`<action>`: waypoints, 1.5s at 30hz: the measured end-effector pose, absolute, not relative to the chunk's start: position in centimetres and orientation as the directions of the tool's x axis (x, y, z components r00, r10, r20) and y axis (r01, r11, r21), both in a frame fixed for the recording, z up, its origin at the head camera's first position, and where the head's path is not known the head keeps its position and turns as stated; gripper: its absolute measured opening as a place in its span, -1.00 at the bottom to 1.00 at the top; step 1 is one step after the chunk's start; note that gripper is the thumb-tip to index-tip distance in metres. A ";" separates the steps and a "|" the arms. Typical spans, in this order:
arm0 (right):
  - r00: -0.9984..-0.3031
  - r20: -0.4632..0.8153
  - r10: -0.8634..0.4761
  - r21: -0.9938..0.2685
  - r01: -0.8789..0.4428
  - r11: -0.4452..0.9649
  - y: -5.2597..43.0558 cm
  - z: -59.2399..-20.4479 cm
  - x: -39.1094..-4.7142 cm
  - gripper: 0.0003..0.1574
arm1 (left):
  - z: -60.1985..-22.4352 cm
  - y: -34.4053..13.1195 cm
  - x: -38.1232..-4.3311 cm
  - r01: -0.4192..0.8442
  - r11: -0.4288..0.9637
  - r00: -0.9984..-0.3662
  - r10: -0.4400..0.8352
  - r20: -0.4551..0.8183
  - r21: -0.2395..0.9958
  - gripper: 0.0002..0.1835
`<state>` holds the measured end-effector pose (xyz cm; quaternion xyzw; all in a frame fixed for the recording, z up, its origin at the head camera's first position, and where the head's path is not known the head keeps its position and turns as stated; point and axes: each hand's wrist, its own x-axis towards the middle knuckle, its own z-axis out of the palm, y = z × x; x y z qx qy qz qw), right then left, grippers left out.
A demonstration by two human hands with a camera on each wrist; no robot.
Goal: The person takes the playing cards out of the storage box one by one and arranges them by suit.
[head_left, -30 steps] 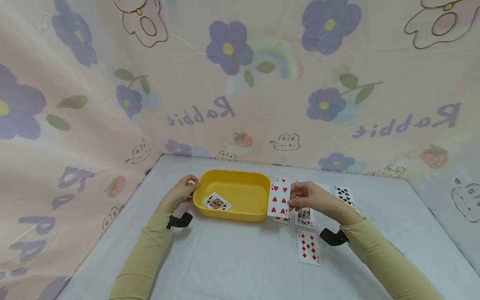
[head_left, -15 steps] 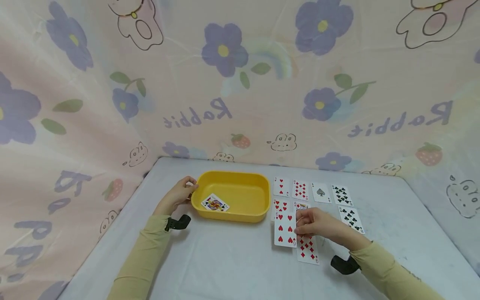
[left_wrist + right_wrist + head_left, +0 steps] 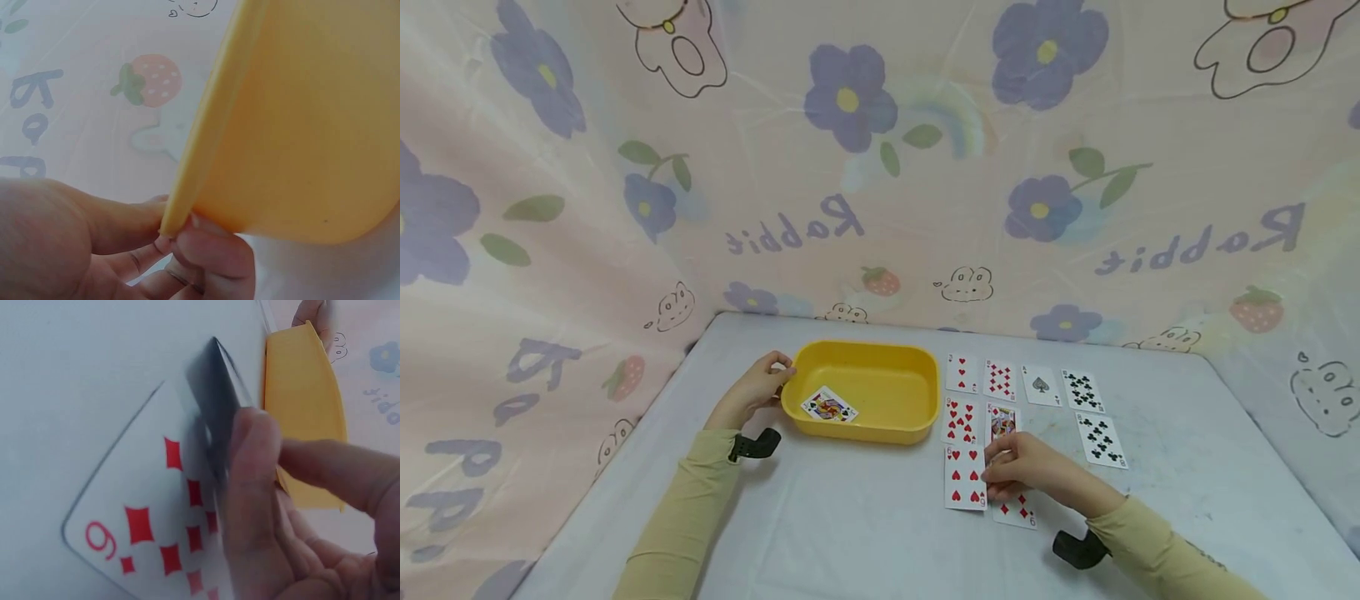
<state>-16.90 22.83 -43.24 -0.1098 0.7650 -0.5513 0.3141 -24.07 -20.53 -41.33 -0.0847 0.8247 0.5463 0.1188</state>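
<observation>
At the left end of a yellow plastic tray [image 3: 865,432], my left hand [image 3: 751,393] pinches the rim; the left wrist view shows thumb and fingers on either side of the edge [image 3: 206,134]. A face card [image 3: 829,406] lies in the tray. My right hand [image 3: 1037,468] holds the six of hearts [image 3: 964,479] by its right edge, below the nine of hearts [image 3: 960,419]. In the right wrist view this card is tilted and blurred, beside the nine of diamonds [image 3: 150,506]. My right hand partly covers the nine of diamonds and a red face card [image 3: 1002,419].
Along the back lie a three of hearts [image 3: 962,374], a red diamonds card [image 3: 1000,381], an ace of spades [image 3: 1041,386] and a clubs card [image 3: 1082,391]. Another clubs card [image 3: 1101,440] lies in front. A patterned cloth [image 3: 880,208] hangs behind the white table [image 3: 850,517].
The right hand has carried the six of hearts from beside the tray's right end toward the front, uncovering the back cards. The left hand stays on the tray's rim.
</observation>
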 end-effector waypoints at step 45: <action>-0.584 -0.231 -0.778 -0.903 -0.169 0.395 14.4 -34.4 -25.1 -0.57 | -41.5 -20.7 -24.2 -0.265 0.363 -0.959 0.002 -0.285 0.894 -0.80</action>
